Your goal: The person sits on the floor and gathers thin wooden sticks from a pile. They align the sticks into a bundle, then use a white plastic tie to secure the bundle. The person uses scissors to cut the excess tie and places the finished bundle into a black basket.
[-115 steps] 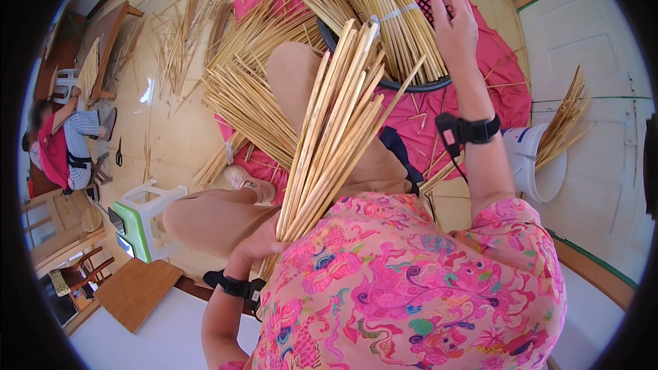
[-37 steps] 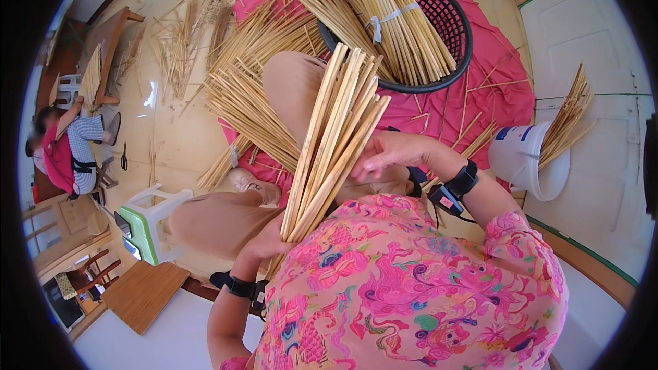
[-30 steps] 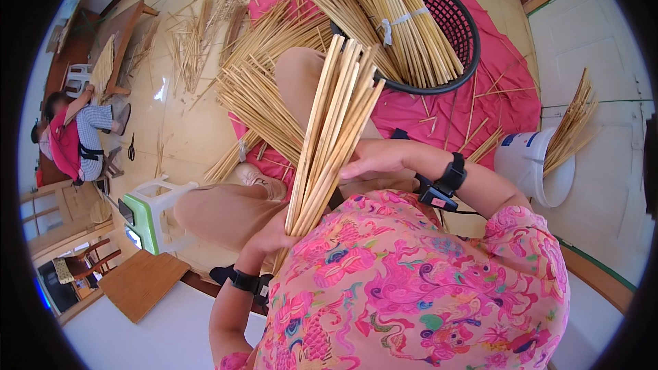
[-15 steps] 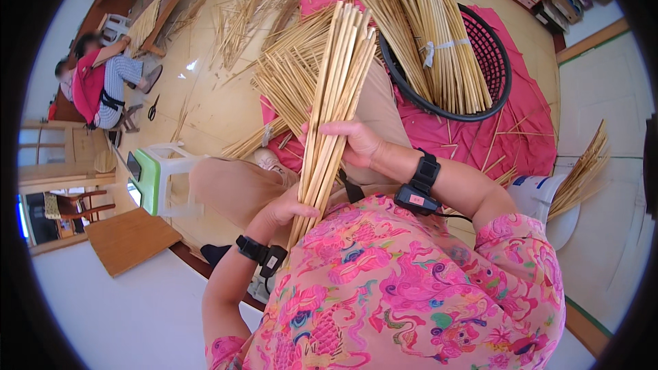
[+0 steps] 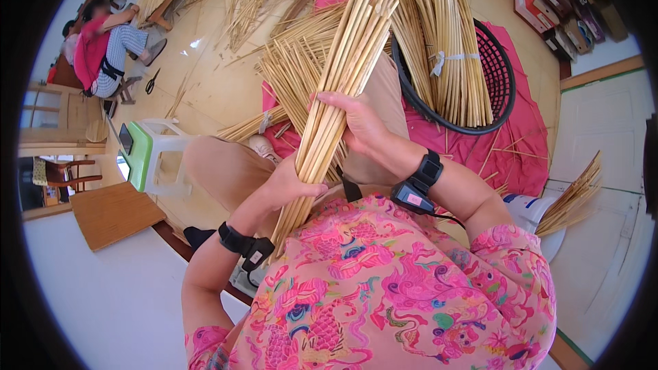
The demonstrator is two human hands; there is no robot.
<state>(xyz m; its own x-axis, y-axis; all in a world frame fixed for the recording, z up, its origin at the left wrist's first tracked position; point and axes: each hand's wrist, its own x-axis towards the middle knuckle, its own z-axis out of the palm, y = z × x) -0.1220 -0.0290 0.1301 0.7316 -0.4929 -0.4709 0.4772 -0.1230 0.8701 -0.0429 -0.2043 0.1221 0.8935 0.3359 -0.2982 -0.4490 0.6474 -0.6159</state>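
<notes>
A bundle of pale yellow dry stalks (image 5: 354, 41) slants across my lap, its upper end leaning to the right. My left hand (image 5: 289, 185) is wrapped round its lower part, thumb lying across the front. Higher up, my right hand (image 5: 358, 120) grips the middle from the right side. Beyond the bundle, loose stalks (image 5: 291, 72) lie in a heap. A black plastic basket (image 5: 506, 99) at the far right holds more upright stalks (image 5: 456, 89), bound with a white tie.
Pink cloth (image 5: 528, 137) spreads under the basket. To the left stands a white stool with a green top (image 5: 141, 154), near a wooden board (image 5: 113, 223). A white bucket (image 5: 528, 209) with stalks is at the right. Scissors (image 5: 152, 82) lie near another seated person (image 5: 99, 48).
The held bundle leans further to the right, its top shifted up and right. Both hands still grip it, and my left forearm has swung outward. The whole view has shifted slightly.
</notes>
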